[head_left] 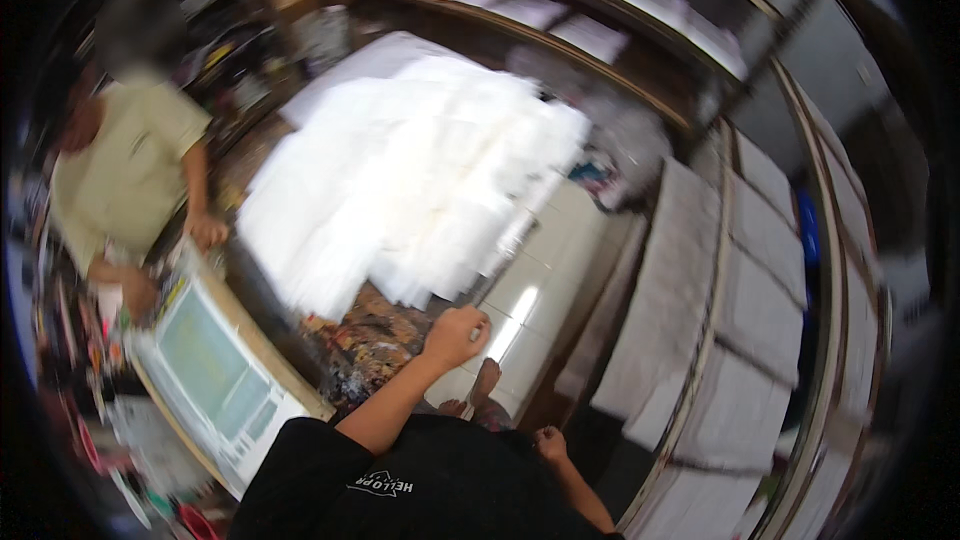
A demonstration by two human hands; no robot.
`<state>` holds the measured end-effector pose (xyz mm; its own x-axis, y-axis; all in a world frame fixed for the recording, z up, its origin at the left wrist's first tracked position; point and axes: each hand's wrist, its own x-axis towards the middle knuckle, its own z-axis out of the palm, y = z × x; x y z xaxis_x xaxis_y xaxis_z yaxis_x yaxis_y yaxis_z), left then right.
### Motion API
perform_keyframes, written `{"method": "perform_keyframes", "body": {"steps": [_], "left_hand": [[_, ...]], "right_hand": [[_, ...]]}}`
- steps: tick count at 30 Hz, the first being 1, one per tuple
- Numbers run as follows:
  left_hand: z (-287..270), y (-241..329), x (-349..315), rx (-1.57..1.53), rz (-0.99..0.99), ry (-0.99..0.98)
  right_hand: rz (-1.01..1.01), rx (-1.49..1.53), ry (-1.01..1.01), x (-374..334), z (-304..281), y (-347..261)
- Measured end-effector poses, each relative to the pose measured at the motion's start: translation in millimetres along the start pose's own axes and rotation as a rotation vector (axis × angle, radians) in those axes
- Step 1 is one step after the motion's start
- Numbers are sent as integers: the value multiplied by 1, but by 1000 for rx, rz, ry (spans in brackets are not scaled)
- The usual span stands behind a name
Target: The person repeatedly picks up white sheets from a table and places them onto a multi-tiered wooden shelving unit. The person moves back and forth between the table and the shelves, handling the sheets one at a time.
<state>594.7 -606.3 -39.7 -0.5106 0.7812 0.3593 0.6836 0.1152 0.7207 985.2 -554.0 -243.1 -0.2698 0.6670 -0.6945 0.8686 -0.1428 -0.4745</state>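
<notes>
My left hand (pixel 457 336) is closed in a fist beside the front right corner of a paint-stained table (pixel 385 325). Whatever it may hold is hidden by the curled fingers and the blur. Many white sheets (pixel 410 170) lie overlapped across that table, just beyond this hand. Lower and to the right, my right hand (pixel 549 443) hangs low by my body, apart from the table and the racks. Its fingers are too small and smeared to read.
At left, a person in a pale yellow shirt (pixel 135 160) has both hands near a framed printing screen (pixel 215 370). Racks with pale sheets (pixel 745 300) line the right side, and a shelf (pixel 520 15) crosses the back. Clear plastic bags (pixel 625 140) lie beyond the tiled floor (pixel 530 290).
</notes>
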Motion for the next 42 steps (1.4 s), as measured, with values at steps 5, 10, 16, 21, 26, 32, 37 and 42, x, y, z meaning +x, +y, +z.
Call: {"method": "perform_keyframes", "body": {"steps": [5, 10, 16, 21, 26, 32, 37, 42], "left_hand": [[3, -3, -1, -7, -19, -17], [-3, 3, -3, -117, -185, -38], [-1, 5, 5, -198, -306, 30], [1, -6, 8, -348, -378, 64], [2, -5, 15, -445, -441, 258], [-36, 18, 38, -374, -528, 363], [-95, 46, 65, -565, -692, 41], [-114, 53, 100, -518, -566, -160]], "right_hand": [[-132, -131, -90, 95, -28, -17], [-335, -374, -168, 140, -71, -75], [-152, -221, -328, 142, -94, -163], [-341, -171, -338, 184, -97, -162], [-463, -298, -297, 210, -107, -164], [-462, -325, -269, 253, -122, -122], [-519, -503, -254, 335, -135, -14], [-412, -314, -165, 272, -120, -45]]}}
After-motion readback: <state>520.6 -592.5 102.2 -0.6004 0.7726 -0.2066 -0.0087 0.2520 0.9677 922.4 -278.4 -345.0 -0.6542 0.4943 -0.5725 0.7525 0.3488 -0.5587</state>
